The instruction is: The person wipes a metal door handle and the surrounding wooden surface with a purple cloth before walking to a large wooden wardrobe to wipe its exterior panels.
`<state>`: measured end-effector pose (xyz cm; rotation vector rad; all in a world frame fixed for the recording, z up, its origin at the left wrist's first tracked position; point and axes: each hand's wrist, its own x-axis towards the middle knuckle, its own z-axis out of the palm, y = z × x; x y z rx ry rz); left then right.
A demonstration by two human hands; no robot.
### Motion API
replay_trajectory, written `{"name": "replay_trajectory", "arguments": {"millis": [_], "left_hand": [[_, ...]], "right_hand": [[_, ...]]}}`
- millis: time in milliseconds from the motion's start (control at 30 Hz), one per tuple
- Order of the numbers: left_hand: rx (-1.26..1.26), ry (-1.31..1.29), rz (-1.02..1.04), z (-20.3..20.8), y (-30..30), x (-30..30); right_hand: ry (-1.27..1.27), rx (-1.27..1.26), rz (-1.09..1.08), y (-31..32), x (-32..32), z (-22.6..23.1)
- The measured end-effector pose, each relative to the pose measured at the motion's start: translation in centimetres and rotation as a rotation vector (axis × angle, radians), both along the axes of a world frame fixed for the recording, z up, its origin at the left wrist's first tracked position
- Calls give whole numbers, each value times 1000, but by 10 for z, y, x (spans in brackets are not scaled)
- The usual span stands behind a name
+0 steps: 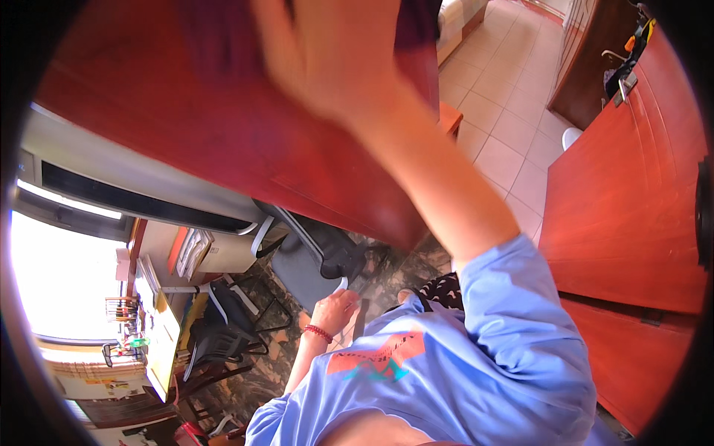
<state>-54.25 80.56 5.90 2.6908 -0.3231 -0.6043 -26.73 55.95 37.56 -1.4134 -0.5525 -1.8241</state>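
My right arm, in a blue sleeve, reaches up across the view. My right hand (338, 56) is blurred in front of a dark red wooden panel (245, 149), beside a dark purple patch. Its thumb side shows, but the top edge cuts off the fingers, so their grip cannot be made out. Low in front of my body is my left hand (335, 311), with a red bead bracelet (318, 333) on the wrist. Its fingers are curled. A small pale piece and a grey strip (361, 318) show beside it, and what it holds is unclear.
A grey-seated chair (301, 271) stands beyond my left hand. Farther left are a dark chair (223, 320), a desk (165, 349) with papers and a bright window (63, 275). At right stands a red door (625, 215). Pale floor tiles (506, 104) run toward the back.
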Motion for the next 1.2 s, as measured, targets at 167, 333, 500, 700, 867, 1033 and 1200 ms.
{"name": "replay_trajectory", "arguments": {"millis": [167, 333, 500, 700, 867, 1033, 1200], "left_hand": [[-28, -24, -59, -12, -1, 9], [13, 49, -87, -8, 1, 8], [44, 108, 3, -10, 25, -22], [-52, 3, -73, -21, 31, -18], [-95, -72, -84, -34, 35, -12], [-109, -109, -94, -33, 40, -2], [-153, -33, -86, -34, 49, 1]], "right_hand": [[354, 166, 210, 21, -54, -188], [909, 814, -143, 68, -51, -441], [1494, 1255, 71, 68, -84, -432], [1200, 1884, 775, 54, -86, -418], [1439, 1710, 1034, 54, -115, -316], [1522, 1463, 1166, 52, -156, -190], [1124, 1052, 1567, 45, -214, -118]]}}
